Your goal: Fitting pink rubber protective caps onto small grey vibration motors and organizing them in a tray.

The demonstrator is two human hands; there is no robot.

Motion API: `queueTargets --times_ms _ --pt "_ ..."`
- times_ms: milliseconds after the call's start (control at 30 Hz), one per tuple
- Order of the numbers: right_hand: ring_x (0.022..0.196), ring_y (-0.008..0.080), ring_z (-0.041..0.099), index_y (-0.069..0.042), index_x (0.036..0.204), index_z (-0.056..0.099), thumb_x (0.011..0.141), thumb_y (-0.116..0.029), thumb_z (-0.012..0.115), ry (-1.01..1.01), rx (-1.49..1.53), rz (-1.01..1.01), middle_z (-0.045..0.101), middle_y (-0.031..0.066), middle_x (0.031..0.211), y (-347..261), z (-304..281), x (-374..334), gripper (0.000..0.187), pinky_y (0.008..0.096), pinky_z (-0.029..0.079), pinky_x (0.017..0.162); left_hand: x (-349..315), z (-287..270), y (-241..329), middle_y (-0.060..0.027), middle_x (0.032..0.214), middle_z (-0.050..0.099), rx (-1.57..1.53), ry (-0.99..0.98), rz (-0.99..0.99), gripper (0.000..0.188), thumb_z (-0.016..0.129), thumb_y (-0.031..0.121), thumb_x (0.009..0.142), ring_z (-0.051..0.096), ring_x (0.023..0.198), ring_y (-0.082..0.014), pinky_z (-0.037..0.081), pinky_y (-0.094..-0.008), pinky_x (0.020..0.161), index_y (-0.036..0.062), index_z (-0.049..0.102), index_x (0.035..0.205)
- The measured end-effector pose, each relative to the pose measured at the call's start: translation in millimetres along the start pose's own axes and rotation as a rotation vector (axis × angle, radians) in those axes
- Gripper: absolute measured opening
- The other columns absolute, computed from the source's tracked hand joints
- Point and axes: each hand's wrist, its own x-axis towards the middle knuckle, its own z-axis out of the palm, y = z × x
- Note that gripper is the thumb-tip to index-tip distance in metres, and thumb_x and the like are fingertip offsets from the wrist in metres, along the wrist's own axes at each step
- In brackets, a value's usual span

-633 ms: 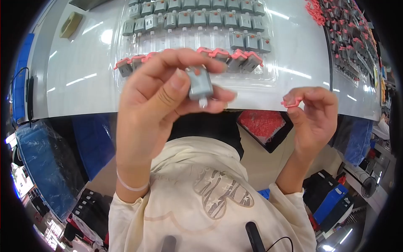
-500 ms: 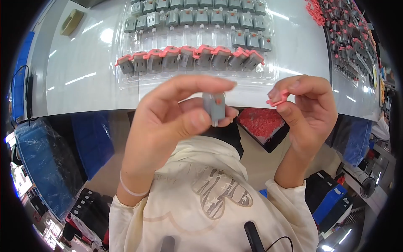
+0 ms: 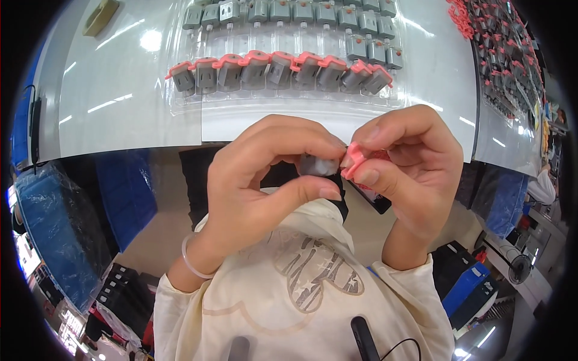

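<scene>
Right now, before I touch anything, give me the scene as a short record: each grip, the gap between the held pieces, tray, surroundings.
Left grip: closed on a grey part
Right grip: pinching a pink clip
Gap: clip close beside part; contact cannot be told
Tray: clear, on the table; nearest row pink-topped, rows behind bare grey
Far right: pile of grey and pink pieces
Far left: beige ring
Below table edge: dark bin, partly hidden by right grip
</scene>
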Motion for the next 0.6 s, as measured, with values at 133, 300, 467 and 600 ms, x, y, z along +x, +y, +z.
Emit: queueTargets --times_ms 133,300,467,600 --pt "0.075 0.0179 0.061 0.005 0.09 0.054 0.073 0.007 0.068 0.001 -0.048 0.027 0.06 0.0156 0.085 0.0 -1.4 -1.8 0.023 0.0263 0.051 0.068 -1.4 0.6 -3.0 -0.0112 0.101 0.061 -0.028 0.016 -0.035 0.038 0.075 -0.003 0.067 0.059 0.092 -0.0162 0.049 -0.0242 0.075 -0.0014 0.061 0.102" --pt "0.074 0.0171 0.06 0.006 0.09 0.056 0.075 0.006 0.066 0.046 -0.04 0.051 0.059 0.0161 0.087 -0.1 -3.2 -0.4 0.018 0.0248 0.05 0.068 -4.9 0.6 4.5 -0.0129 0.106 0.061 -0.542 0.041 -0.411 0.033 0.07 -0.002 0.075 0.06 0.095 -0.0173 0.051 -0.026 0.077 -0.0044 0.059 0.106" --pt "0.073 0.0176 0.06 0.008 0.091 0.057 0.075 0.008 0.065 -0.019 -0.02 0.087 0.058 0.0179 0.087 -0.1 -2.6 -0.1 0.018 0.0248 0.05 0.068 -17.4 -5.6 1.7 -0.015 0.107 0.06 -0.525 0.069 -0.417 0.034 0.066 -0.001 0.08 0.06 0.099 -0.0184 0.051 -0.0293 0.084 -0.0067 0.054 0.111" --pt "0.072 0.0183 0.06 0.008 0.089 0.059 0.072 0.011 0.064 -0.116 -0.115 0.042 0.057 0.019 0.087 0.0 0.5 0.7 0.017 0.025 0.051 0.066 -17.2 -2.2 -1.5 -0.0154 0.107 0.06 -0.508 0.051 -0.316 0.034 0.065 -0.001 0.081 0.06 0.098 -0.0188 0.051 -0.0294 0.083 -0.0066 0.054 0.112"
